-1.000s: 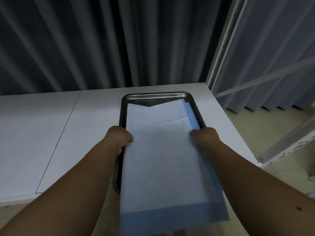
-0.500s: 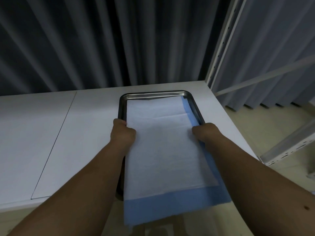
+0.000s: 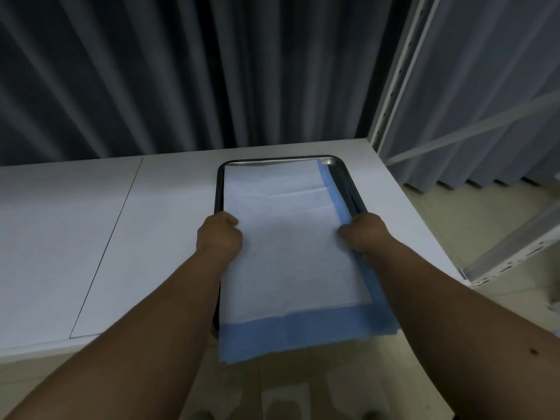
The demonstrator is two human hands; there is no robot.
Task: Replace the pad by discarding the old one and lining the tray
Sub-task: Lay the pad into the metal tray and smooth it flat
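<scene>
L hand [image 3: 218,234] & R hand [image 3: 365,234] gripping pad [image 3: 288,253] sides, pad over metal tray [image 3: 345,177], near edge overhanging table [image 3: 151,222]

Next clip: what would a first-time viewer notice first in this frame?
A white pad with blue edging fills the centre, laid along a dark metal tray on the white table, its near blue end hanging past the table's front edge. The left hand and right hand grip the pad's two long sides about halfway along. Dark pleated curtains close off the back.
</scene>
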